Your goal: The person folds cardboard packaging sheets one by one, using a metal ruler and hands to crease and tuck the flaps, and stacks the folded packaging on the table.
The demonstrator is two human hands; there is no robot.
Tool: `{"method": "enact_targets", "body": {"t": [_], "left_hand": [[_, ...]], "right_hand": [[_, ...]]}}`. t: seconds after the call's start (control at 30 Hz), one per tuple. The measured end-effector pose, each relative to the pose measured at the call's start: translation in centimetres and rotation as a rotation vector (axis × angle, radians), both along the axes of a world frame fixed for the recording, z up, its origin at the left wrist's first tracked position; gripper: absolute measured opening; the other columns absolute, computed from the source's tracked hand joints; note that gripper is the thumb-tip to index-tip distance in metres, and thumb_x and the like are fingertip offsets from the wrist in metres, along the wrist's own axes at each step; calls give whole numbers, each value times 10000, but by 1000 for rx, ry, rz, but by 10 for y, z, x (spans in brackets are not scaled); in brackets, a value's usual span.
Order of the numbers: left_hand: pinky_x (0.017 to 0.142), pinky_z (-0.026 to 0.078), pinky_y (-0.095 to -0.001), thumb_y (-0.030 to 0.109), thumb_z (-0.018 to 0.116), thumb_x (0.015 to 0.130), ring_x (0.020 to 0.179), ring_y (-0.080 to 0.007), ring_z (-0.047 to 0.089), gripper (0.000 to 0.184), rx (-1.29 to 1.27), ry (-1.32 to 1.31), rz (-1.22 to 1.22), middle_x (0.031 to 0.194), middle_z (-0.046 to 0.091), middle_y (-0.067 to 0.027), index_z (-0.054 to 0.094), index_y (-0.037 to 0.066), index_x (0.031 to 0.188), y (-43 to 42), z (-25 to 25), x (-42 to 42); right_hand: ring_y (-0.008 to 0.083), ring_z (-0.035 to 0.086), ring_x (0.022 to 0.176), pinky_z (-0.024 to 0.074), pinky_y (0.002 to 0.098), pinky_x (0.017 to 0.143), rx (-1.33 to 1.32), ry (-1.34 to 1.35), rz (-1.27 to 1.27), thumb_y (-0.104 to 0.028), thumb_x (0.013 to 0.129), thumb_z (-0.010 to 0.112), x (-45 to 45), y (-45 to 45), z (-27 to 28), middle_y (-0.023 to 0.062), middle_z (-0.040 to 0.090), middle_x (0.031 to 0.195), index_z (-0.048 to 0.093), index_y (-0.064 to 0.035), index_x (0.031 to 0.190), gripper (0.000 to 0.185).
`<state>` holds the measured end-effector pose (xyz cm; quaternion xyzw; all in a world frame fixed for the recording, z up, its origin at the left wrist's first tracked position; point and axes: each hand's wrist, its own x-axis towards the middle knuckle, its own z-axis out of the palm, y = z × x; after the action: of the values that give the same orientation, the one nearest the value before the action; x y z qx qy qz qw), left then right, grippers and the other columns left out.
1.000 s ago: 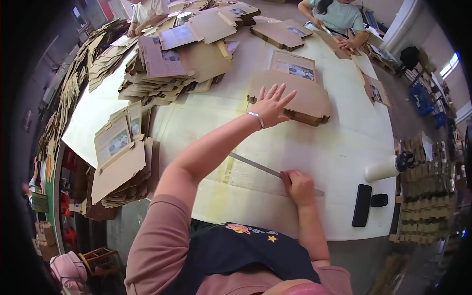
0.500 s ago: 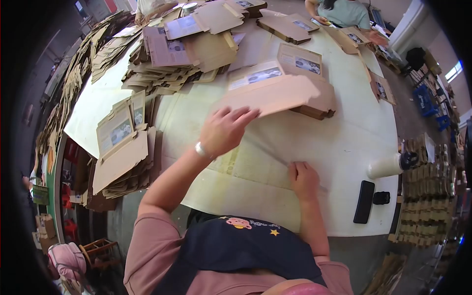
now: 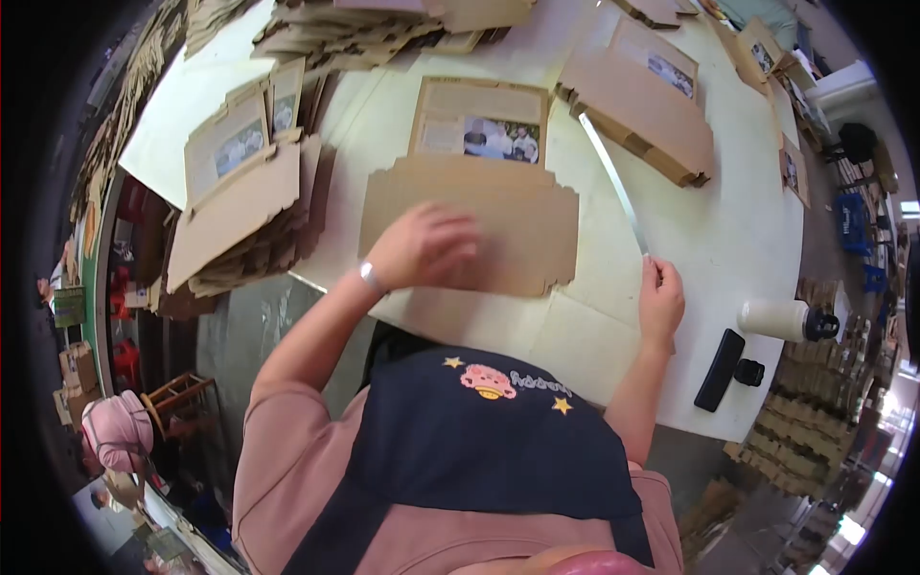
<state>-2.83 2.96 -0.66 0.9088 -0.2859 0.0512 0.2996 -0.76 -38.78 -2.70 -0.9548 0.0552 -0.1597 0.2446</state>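
A flat brown cardboard box blank lies on the table in front of me, its far panel printed with a photo. My left hand is over the left part of its plain panel, fingers apart and slightly bent, blurred by motion. Nothing shows in that hand; whether it touches the card I cannot tell. To the right, my right hand is closed round the near end of a long thin metal strip. The strip points away from me, its far end beside a pile of folded blanks.
Stacked blanks stand at the table's left edge, with more heaped at the back. A white bottle, a black phone and a small black object lie near the right edge. Cardboard piles stand beyond it.
The blank my left hand held tilted in the air now lies flat before me, and that hand has released it. My view has tilted down. The strip in my right hand now shows clearly.
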Motion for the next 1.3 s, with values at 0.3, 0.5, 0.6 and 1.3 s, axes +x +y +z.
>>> {"method": "enact_targets", "body": {"t": [0.3, 0.5, 0.6, 1.3], "left_hand": [[1264, 103, -632, 663, 517, 982, 1578, -369, 228, 619, 407, -79, 7, 1688, 339, -55, 477, 415, 1548, -22, -29, 50], [1262, 128, -633, 651, 551, 970, 1571, -353, 251, 604, 387, -99, 14, 1680, 355, -31, 499, 426, 1529, -22, -28, 49], [1257, 148, -635, 647, 585, 953, 1566, -341, 267, 598, 358, -102, 38, 1669, 376, -18, 530, 427, 1506, -24, -28, 48], [1185, 240, -698, 663, 563, 938, 1493, -378, 368, 630, 342, -19, 229, 1576, 488, -80, 633, 253, 1411, -49, -22, -2]], "right_hand": [[161, 638, 720, 500, 293, 690, -93, 310, 172, -232, 934, 780, -56, -67, 89, 62, 719, 821, 738, -7, 922, 229], [185, 650, 701, 498, 303, 671, -115, 562, 226, -274, 869, 831, -54, -105, 102, 75, 712, 795, 759, -21, 866, 263], [185, 641, 675, 494, 303, 657, -59, 588, 300, -289, 855, 840, -43, -95, 86, 73, 703, 771, 763, -34, 851, 267], [280, 657, 837, 532, 358, 734, -202, 14, 671, -178, 832, 855, -51, 31, 38, 63, 710, 887, 717, -79, 995, 235]]}}
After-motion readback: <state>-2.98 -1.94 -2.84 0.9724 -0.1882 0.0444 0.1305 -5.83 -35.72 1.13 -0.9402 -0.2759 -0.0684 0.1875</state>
